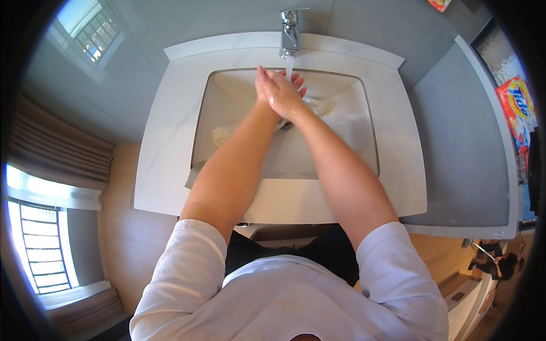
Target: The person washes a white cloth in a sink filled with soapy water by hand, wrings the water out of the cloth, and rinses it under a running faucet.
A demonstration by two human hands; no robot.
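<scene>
Under the stream of a chrome single-lever tap [290, 36], my two wet hands lie together over a white washbasin [349, 128]. My left hand [259, 88] is underneath, and its fingertips show spread at the far side, close to the falling water. My right hand [279, 93] rests across it, back upward, fingers pointing up and left. I see nothing held; the area between the palms is hidden. Below them in the basin lies a wet white cloth [315, 105], beside the drain [286, 125]. A pale yellowish cloth [224, 134] shows left of my left forearm.
A marbled white countertop [166, 140] surrounds the basin. A grey-green cloth [195, 175] hangs at its front left edge. Right stands a grey partition [465, 140], with a Tide detergent bag [516, 111] beyond. Further back, a person [497, 262] holds a long pole. Curtains [59, 140] hang left.
</scene>
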